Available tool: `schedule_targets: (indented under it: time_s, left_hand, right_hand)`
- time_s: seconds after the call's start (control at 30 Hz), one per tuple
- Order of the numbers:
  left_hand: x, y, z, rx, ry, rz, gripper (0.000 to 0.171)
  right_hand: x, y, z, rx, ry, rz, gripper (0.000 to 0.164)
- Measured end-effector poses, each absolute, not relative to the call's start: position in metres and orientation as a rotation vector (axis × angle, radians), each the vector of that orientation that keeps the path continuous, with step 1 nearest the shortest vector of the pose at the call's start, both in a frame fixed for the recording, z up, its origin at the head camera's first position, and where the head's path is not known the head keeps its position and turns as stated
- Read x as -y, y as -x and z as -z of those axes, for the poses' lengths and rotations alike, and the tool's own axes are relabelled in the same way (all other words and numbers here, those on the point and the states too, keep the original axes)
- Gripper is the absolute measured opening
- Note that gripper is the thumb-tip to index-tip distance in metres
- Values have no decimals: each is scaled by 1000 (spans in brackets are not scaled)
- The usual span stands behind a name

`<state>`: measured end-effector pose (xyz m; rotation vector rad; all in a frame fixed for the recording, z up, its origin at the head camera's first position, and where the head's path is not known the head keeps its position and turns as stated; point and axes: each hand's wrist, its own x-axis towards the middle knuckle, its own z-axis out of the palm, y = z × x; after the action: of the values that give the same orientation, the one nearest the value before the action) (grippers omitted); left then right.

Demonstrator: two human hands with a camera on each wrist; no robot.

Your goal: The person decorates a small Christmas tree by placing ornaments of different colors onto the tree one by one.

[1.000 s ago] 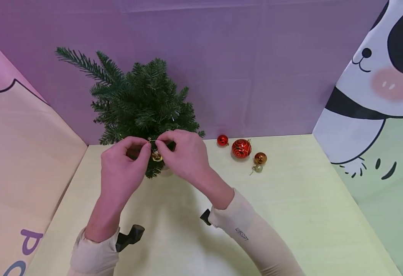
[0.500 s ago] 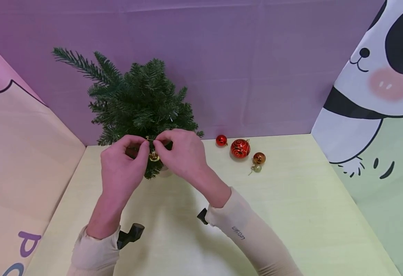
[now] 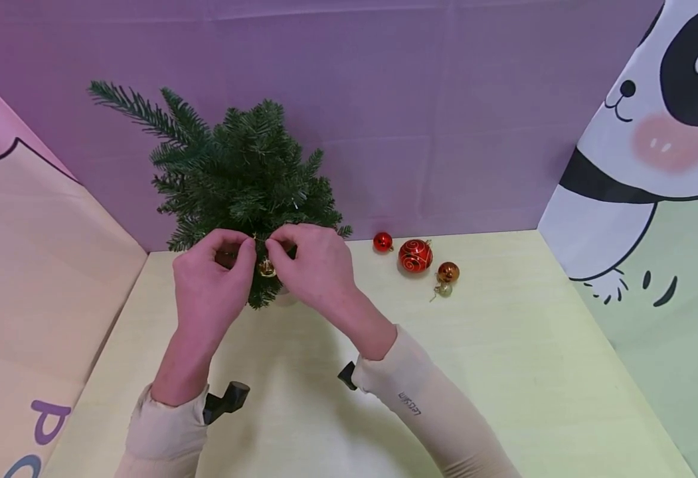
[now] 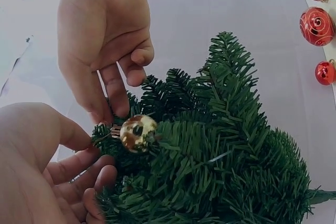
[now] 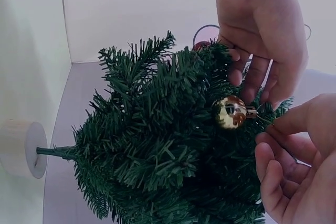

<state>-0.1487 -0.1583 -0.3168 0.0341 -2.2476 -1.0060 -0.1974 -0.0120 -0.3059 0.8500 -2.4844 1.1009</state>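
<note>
A small shiny gold bauble (image 3: 267, 267) hangs against the lower front branches of a green artificial Christmas tree (image 3: 247, 162). Its cap and thin gold string (image 4: 102, 138) point toward both hands' fingertips. My left hand (image 3: 212, 282) pinches the string between thumb and forefinger. Facing it from the right, my right hand (image 3: 319, 269) pinches the string too, a short gap from the left fingertips. In the right wrist view, the bauble (image 5: 231, 113) rests among the needles, just beside the fingers. Some of the string is hidden by fingers and branches.
Right of the tree on the pale table (image 3: 504, 372) lie a small red bauble (image 3: 382, 241), a larger red one with gold swirls (image 3: 415, 256), a copper bauble (image 3: 447, 272) and a small pale-gold one (image 3: 443, 289). A purple cloth backdrop (image 3: 420, 119) stands close behind.
Both hands keep their pinch near the bauble, with only slight finger shifts. The whole head view has drifted a little; the loose baubles lie as before.
</note>
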Motion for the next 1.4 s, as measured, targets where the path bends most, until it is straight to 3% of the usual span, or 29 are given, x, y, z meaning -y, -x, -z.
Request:
schedule_targets:
  time_s: [0.73,1.07,1.4]
  left_hand:
    - [164,145,320,2338,-10,1003,20]
    - [164,142,324,2320,-14,1007,20]
    - [172,133,328,2196,-23,1019,15]
  right_hand:
    - [7,196,316,2506,-878,-1248,17]
    - [-2,200,322,2456,-908,-1272,42]
    - [-22,207,327,2446,-954,-1360,34]
